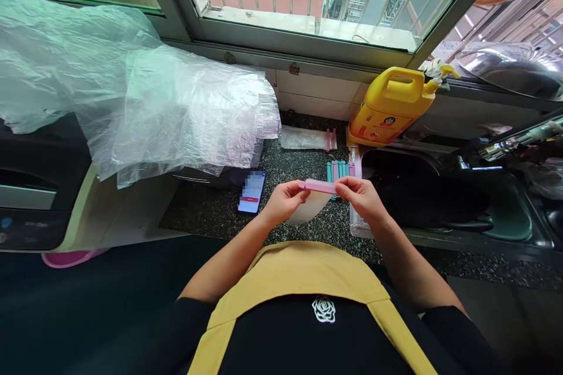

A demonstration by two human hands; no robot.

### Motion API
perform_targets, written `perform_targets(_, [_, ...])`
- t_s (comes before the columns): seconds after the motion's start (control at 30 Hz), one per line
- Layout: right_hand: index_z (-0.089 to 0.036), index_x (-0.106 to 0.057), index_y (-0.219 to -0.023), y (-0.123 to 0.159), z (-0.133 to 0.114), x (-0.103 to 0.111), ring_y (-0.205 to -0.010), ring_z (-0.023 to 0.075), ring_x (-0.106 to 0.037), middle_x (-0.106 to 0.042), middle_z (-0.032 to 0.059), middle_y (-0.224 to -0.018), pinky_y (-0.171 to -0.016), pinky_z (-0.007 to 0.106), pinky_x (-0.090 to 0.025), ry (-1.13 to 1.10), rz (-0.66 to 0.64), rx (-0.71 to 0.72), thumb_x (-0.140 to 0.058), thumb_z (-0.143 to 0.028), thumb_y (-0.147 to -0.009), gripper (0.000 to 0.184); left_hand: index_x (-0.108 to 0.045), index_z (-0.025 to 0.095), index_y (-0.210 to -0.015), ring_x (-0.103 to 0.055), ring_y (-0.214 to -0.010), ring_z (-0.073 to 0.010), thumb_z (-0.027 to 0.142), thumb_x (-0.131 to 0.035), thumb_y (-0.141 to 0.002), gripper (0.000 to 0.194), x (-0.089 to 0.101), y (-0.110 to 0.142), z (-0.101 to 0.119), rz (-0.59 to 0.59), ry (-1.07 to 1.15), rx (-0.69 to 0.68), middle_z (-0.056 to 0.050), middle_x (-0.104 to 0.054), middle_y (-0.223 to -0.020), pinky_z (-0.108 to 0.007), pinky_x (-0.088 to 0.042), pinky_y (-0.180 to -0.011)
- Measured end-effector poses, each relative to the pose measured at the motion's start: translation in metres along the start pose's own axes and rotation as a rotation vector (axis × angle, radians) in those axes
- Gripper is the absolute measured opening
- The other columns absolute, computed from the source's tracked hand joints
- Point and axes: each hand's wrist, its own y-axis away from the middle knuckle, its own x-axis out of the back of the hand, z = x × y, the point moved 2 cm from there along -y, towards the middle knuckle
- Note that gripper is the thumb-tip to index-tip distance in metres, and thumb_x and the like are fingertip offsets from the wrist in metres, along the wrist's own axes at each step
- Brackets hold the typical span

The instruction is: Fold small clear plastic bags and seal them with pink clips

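Observation:
A pink bag sealing clip (320, 186) stretches level between my two hands above the counter. My left hand (284, 202) pinches its left end, and my right hand (359, 194) grips the right end between thumb and fingers. From the clip hangs a whitish, translucent bag (310, 208), its lower part showing below my fingers. Just behind my right hand, several teal and pink sealing clips (338, 170) lie side by side. Farther back is a clear flat packet (303, 138) with two pink clips (331, 139) at its right end.
A phone (251, 192) lies on the speckled counter (281, 167) left of my hands. Crumpled clear plastic sheeting (189, 105) covers the back left. At right, a yellow pump jug (389, 106) stands beside the dark sink (505, 211). A barred window runs along the back.

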Motion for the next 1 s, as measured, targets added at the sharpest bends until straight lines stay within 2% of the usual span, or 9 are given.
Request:
perform_targets(0.2, [-0.017,-0.062,-0.068,0.001,0.006,-0.008,-0.052,0.0086,-0.04,-0.05,-0.0026,-0.055,-0.049,0.023,-0.034,-0.004,0.012,0.026,-0.06,-0.048,-0.075,0.032,-0.066,0.015,-0.063,-0.05,-0.061,-0.0115,0.049,-0.074,-0.062,0.035,0.003,0.004,0.007,-0.076,-0.036,-0.003,-0.001,-0.058,-0.062,-0.024,-0.045,-0.062])
perform_targets(0.3, [-0.018,-0.063,-0.073,0.002,0.006,-0.01,-0.053,0.0094,-0.044,-0.053,-0.002,-0.059,-0.051,0.023,-0.038,-0.021,0.031,0.027,-0.061,-0.047,-0.075,0.03,-0.066,0.015,-0.067,-0.052,-0.062,-0.0118,0.049,-0.074,-0.061,0.036,0.005,0.004,0.006,-0.065,-0.003,0.042,-0.001,-0.057,-0.064,-0.024,-0.049,-0.06])
perform_targets(0.4, [-0.019,-0.062,-0.082,0.004,0.008,-0.01,-0.056,0.0104,-0.049,-0.057,-0.0015,-0.063,-0.053,0.024,-0.041,-0.041,0.115,0.041,-0.063,-0.047,-0.074,0.029,-0.066,0.016,-0.07,-0.053,-0.062,-0.012,0.047,-0.074,-0.06,0.034,0.006,0.004,0.004,-0.016,0.037,0.08,-0.001,-0.058,-0.067,-0.023,-0.051,-0.054])
perform_targets(0.5, [-0.02,-0.059,-0.076,0.006,0.012,-0.009,-0.059,0.0113,-0.051,-0.058,-0.0007,-0.065,-0.056,0.025,-0.043,0.02,0.169,0.068,-0.062,-0.046,-0.075,0.027,-0.066,0.016,-0.07,-0.054,-0.062,-0.0119,0.042,-0.074,-0.059,0.03,0.004,0.005,0.002,0.041,0.061,0.1,-0.001,-0.059,-0.068,-0.022,-0.051,-0.052])
perform_targets(0.67, [-0.019,-0.058,-0.071,0.01,0.02,-0.009,-0.056,0.0112,-0.049,-0.057,-0.0005,-0.063,-0.054,0.025,-0.042,0.114,0.165,0.091,-0.059,-0.045,-0.078,0.026,-0.067,0.015,-0.072,-0.056,-0.064,-0.0119,0.038,-0.076,-0.056,0.03,0.0,0.007,0.001,0.046,0.104,0.118,-0.001,-0.06,-0.068,-0.023,-0.054,-0.057])
perform_targets(0.83, [-0.019,-0.059,-0.072,0.011,0.027,-0.007,-0.052,0.0106,-0.046,-0.057,-0.0007,-0.061,-0.05,0.024,-0.038,0.173,0.102,0.116,-0.056,-0.045,-0.081,0.027,-0.067,0.014,-0.069,-0.053,-0.061,-0.0118,0.054,-0.072,-0.059,0.042,0.0,0.006,0.0,0.049,0.109,0.141,-0.001,-0.057,-0.065,-0.024,-0.055,-0.053])
perform_targets(0.93, [-0.019,-0.06,-0.074,0.011,0.025,-0.005,-0.053,0.0118,-0.049,-0.059,0.0009,-0.063,-0.051,0.025,-0.04,0.273,0.063,0.193,-0.051,-0.044,-0.085,0.029,-0.067,0.013,-0.068,-0.051,-0.059,-0.0112,0.058,-0.071,-0.059,0.046,0.002,0.004,-0.002,0.058,0.103,0.149,-0.001,-0.056,-0.063,-0.024,-0.055,-0.051])
perform_targets(1.0, [-0.019,-0.063,-0.079,0.011,0.022,-0.006,-0.061,0.0144,-0.055,-0.062,0.0042,-0.07,-0.057,0.027,-0.044,0.406,0.035,0.293,-0.045,-0.042,-0.09,0.031,-0.067,0.012,-0.068,-0.05,-0.058,-0.0107,0.058,-0.07,-0.059,0.047,0.003,0.003,-0.003,0.069,0.097,0.151,0.0,-0.055,-0.062,-0.024,-0.055,-0.05])
